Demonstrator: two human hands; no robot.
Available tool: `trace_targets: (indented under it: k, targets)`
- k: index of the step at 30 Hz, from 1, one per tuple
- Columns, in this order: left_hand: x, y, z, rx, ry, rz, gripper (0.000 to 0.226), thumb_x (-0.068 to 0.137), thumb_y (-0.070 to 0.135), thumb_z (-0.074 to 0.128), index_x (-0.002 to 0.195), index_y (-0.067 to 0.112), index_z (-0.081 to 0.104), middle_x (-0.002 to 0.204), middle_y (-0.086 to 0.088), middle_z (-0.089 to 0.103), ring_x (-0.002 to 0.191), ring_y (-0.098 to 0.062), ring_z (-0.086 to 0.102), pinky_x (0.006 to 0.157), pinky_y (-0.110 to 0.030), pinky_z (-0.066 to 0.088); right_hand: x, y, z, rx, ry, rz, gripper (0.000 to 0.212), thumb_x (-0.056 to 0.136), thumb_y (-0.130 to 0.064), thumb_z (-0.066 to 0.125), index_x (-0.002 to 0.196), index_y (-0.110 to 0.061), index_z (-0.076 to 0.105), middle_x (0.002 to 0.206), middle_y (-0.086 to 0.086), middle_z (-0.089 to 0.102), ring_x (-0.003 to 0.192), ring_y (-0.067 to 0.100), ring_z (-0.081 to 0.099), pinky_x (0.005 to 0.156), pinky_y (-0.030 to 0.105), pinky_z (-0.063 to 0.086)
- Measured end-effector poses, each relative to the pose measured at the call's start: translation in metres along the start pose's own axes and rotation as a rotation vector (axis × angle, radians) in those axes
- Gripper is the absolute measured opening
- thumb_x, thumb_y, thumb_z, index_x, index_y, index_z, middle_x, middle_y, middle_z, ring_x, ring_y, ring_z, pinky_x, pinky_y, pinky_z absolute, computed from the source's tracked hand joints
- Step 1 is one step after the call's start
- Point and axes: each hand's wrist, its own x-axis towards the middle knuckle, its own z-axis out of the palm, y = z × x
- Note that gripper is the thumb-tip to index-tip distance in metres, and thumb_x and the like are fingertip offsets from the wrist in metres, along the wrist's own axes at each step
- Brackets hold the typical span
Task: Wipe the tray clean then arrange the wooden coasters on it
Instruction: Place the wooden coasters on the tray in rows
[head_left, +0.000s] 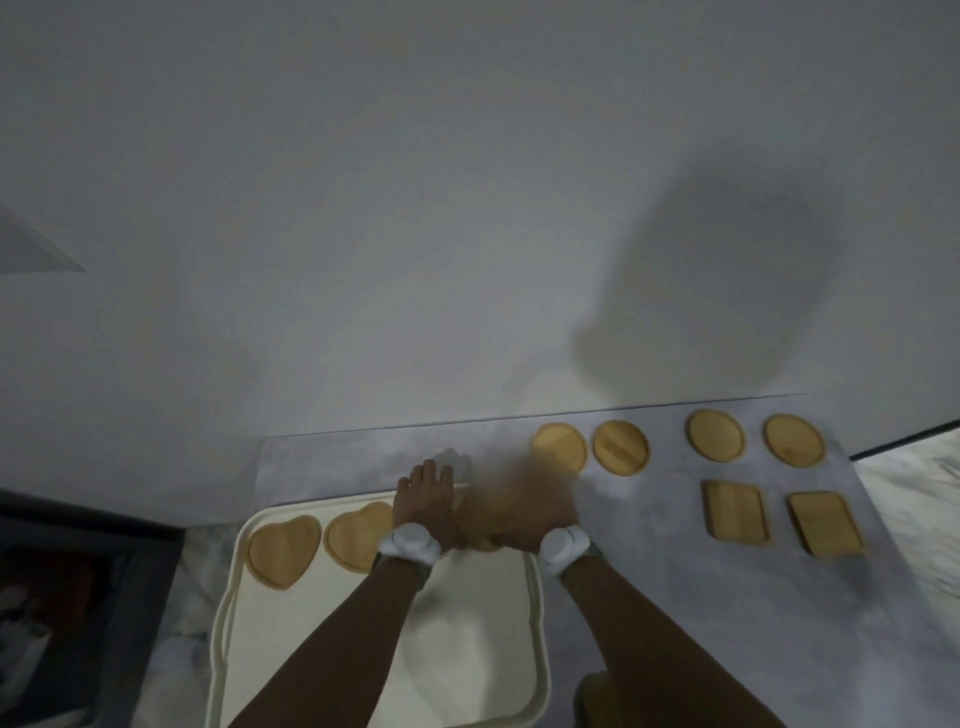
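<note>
A cream tray (332, 660) lies in front of me on the grey mat. Two heart-shaped wooden coasters rest at its far edge, one at the left (283, 553) and one beside it (358, 535). My left hand (423, 493) lies flat with fingers spread at the tray's far rim, next to the second heart. My right hand (514, 512) is a motion blur over the tray's far right corner; what it holds cannot be made out. Several round coasters (621, 447) and two rectangular ones (735, 512) lie on the mat to the right.
The grey mat (675, 597) ends at a white wall behind. A marble counter (914, 499) continues to the right. A dark gap with clutter (62, 613) lies at the left. A wooden object (592, 696) peeks out at the bottom beside my right forearm.
</note>
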Motion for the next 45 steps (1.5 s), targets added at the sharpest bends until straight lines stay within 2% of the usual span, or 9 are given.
trace_targets:
  k: [6,11,15,19,23,32,36,40,45]
  targets:
    - [0.037,0.049,-0.03,-0.013,0.005,0.114,0.065,0.085,0.041,0.063,0.14,0.015,0.043,0.14,-0.01,0.047,0.129,-0.027,0.048,0.101,-0.038,0.044,-0.002,0.062,-0.042,-0.004,0.04,0.073,0.094,0.069,-0.062,0.067,0.146,-0.022,0.031,0.149,0.012,0.035,0.134,0.031,0.039,0.105,0.042,0.037]
    - [0.055,0.1,-0.041,-0.095,-0.105,0.177,0.094,0.061,0.041,0.081,0.14,0.014,0.038,0.142,-0.012,0.041,0.13,-0.031,0.043,0.101,-0.041,0.043,-0.002,0.114,-0.059,-0.031,0.04,0.161,0.094,0.067,-0.049,0.074,0.146,-0.024,0.03,0.147,0.009,0.036,0.13,0.029,0.042,0.101,0.04,0.042]
    - [0.068,0.133,-0.036,-0.077,-0.118,0.2,0.097,0.06,0.04,0.085,0.14,0.012,0.037,0.145,-0.013,0.039,0.132,-0.031,0.041,0.103,-0.042,0.043,0.004,0.145,-0.054,-0.012,-0.016,0.206,0.098,0.071,-0.047,0.075,0.15,-0.023,0.023,0.153,0.01,0.027,0.135,0.032,0.035,0.103,0.045,0.042]
    - [0.075,0.161,-0.038,0.007,0.017,0.199,0.09,0.047,0.043,0.092,0.123,0.008,0.057,0.125,-0.015,0.058,0.113,-0.033,0.059,0.086,-0.041,0.056,0.013,0.166,-0.041,0.012,-0.041,0.253,0.099,0.071,-0.044,0.077,0.15,-0.023,0.021,0.152,0.01,0.027,0.135,0.033,0.035,0.103,0.048,0.043]
    - [0.091,0.174,-0.024,-0.08,-0.099,0.149,0.057,0.086,0.027,0.065,0.136,0.01,0.045,0.141,-0.009,0.043,0.131,-0.024,0.041,0.104,-0.042,0.042,0.023,0.179,-0.029,0.072,-0.015,0.27,0.094,0.073,-0.046,0.075,0.149,-0.022,0.025,0.147,0.009,0.033,0.13,0.032,0.04,0.097,0.048,0.047]
    - [0.101,0.181,-0.014,-0.045,-0.025,0.082,0.05,0.096,0.03,0.041,0.14,0.006,0.036,0.149,-0.013,0.035,0.135,-0.024,0.039,0.094,-0.039,0.052,0.041,0.188,-0.013,0.102,0.056,0.193,0.064,0.087,-0.056,0.053,0.139,-0.02,0.041,0.134,0.009,0.046,0.122,0.03,0.046,0.086,0.04,0.05]
    - [0.095,0.174,-0.019,-0.063,-0.071,0.116,0.054,0.091,0.028,0.057,0.138,0.008,0.039,0.148,-0.013,0.034,0.136,-0.025,0.038,0.096,-0.04,0.051,0.036,0.185,-0.016,0.105,0.013,0.188,0.071,0.081,-0.048,0.066,0.139,-0.016,0.039,0.135,0.011,0.043,0.125,0.031,0.043,0.083,0.04,0.055]
    - [0.083,0.168,-0.028,-0.054,-0.04,0.121,0.047,0.095,0.029,0.049,0.135,0.008,0.041,0.143,-0.013,0.037,0.133,-0.025,0.04,0.096,-0.04,0.052,0.026,0.177,-0.026,0.063,-0.013,0.188,0.083,0.069,-0.036,0.078,0.138,-0.016,0.038,0.134,0.01,0.042,0.125,0.03,0.042,0.081,0.039,0.057]
    - [0.06,0.143,-0.05,-0.071,-0.045,0.118,0.06,0.086,0.026,0.064,0.137,0.008,0.041,0.142,-0.015,0.037,0.131,-0.029,0.041,0.093,-0.043,0.052,0.008,0.151,-0.053,0.103,-0.003,0.14,0.093,0.061,-0.041,0.084,0.139,-0.02,0.038,0.137,0.008,0.039,0.127,0.03,0.04,0.084,0.043,0.057]
